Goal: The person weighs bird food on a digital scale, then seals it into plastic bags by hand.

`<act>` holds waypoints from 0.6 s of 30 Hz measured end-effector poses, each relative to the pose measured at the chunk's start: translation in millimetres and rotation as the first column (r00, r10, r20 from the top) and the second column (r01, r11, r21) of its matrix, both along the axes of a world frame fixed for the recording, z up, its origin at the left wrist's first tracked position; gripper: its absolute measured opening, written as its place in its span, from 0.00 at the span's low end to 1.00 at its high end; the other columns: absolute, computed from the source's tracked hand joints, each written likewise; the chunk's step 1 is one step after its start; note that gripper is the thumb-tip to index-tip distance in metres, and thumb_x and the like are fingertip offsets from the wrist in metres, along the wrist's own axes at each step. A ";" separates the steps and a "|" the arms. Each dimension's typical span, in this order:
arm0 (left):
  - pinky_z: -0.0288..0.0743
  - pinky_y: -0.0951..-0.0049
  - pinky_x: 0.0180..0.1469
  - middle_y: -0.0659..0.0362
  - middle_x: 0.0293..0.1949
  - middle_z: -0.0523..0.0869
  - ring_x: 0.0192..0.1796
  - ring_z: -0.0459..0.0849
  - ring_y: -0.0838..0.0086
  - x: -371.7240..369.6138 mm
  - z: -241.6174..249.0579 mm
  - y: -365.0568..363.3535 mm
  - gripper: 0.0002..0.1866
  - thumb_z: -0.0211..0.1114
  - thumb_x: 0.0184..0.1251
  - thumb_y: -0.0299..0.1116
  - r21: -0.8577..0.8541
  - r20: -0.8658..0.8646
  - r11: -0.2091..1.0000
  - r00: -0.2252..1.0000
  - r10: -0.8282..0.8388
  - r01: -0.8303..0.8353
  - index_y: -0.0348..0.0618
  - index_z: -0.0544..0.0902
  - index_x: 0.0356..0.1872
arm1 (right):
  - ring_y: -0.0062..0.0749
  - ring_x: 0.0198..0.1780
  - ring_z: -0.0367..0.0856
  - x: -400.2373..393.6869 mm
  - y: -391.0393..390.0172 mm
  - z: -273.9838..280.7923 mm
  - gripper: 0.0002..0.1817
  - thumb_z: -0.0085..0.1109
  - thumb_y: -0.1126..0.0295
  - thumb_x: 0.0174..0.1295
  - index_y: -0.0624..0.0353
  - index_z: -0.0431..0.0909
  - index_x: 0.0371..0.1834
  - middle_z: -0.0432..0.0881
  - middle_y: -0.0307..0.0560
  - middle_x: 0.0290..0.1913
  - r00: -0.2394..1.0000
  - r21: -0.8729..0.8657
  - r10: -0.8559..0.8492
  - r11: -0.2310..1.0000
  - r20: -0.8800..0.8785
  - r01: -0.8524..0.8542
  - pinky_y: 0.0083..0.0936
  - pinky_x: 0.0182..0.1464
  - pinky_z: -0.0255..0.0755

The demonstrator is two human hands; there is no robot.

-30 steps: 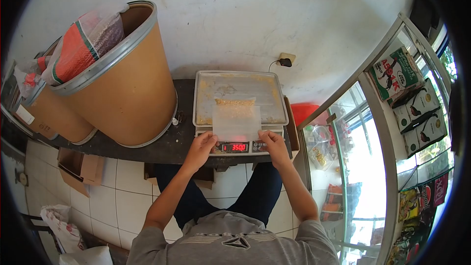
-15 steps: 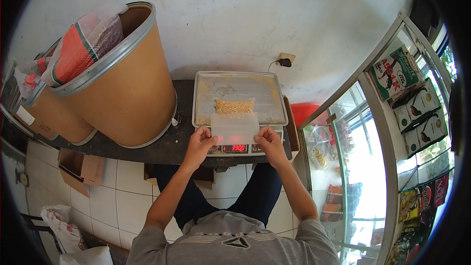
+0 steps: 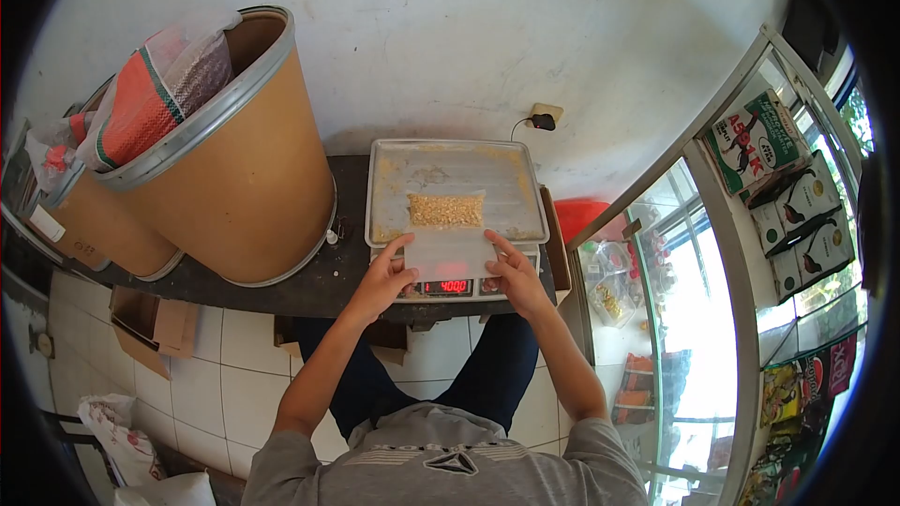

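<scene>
A clear plastic bag (image 3: 445,212) with yellow grain, like cracked corn, in its far end lies on the metal pan (image 3: 389,197) of a digital scale. Its unfilled end stretches toward me, over the scale's front. Red digits on the display (image 3: 448,287) read about 400.0. At the bag's left edge is my left hand (image 3: 380,279), thumb and index finger spread apart along the plastic. My right hand (image 3: 518,279) mirrors it at the right edge, index finger stretched forward and thumb apart. Both hands appear to touch the film without pinching it.
Large brown drums (image 3: 220,159) stand on the dark table (image 3: 281,295) at left, one holding a woven sack (image 3: 141,112). A glass display case (image 3: 694,319) with packets is at right. A plug (image 3: 544,120) sits in the wall socket behind the scale.
Both hands have gone from pinching the bag's near corners to spread fingers beside it. The bag's near end sits lower over the display edge, and the reading rose from about 390 to 400.
</scene>
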State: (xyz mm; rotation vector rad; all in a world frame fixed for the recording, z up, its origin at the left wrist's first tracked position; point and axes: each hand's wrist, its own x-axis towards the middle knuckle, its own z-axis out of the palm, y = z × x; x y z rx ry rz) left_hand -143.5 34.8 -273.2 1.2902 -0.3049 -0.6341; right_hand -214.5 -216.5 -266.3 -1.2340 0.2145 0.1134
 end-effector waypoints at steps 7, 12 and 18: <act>0.69 0.78 0.37 0.61 0.32 0.77 0.32 0.72 0.80 1.1 3.0 0.7 0.35 0.57 0.64 0.20 0.023 0.030 0.998 0.998 -0.060 0.059 0.45 0.57 0.72 | 0.20 0.31 0.70 3.7 -1.4 11.8 0.34 0.50 0.79 0.60 0.56 0.57 0.72 0.75 0.37 0.35 1.000 0.092 0.022 0.996 -0.015 -0.021 0.21 0.37 0.70; 0.70 0.78 0.37 0.60 0.33 0.78 0.32 0.73 0.80 3.0 -1.5 1.9 0.36 0.56 0.65 0.21 -0.005 -0.057 0.998 0.996 -0.066 0.066 0.46 0.54 0.73 | 0.20 0.31 0.70 4.9 -3.2 13.7 0.35 0.50 0.80 0.59 0.56 0.57 0.73 0.74 0.36 0.35 0.999 0.141 0.035 0.989 -0.030 -0.031 0.21 0.38 0.69; 0.70 0.78 0.38 0.58 0.35 0.79 0.33 0.73 0.80 2.5 3.1 2.1 0.38 0.56 0.65 0.21 -0.019 -0.062 0.996 0.994 -0.085 0.084 0.47 0.51 0.74 | 0.21 0.30 0.69 2.9 -8.5 9.3 0.35 0.52 0.81 0.58 0.57 0.58 0.72 0.73 0.36 0.34 0.996 0.223 0.094 0.970 0.004 -0.092 0.21 0.38 0.69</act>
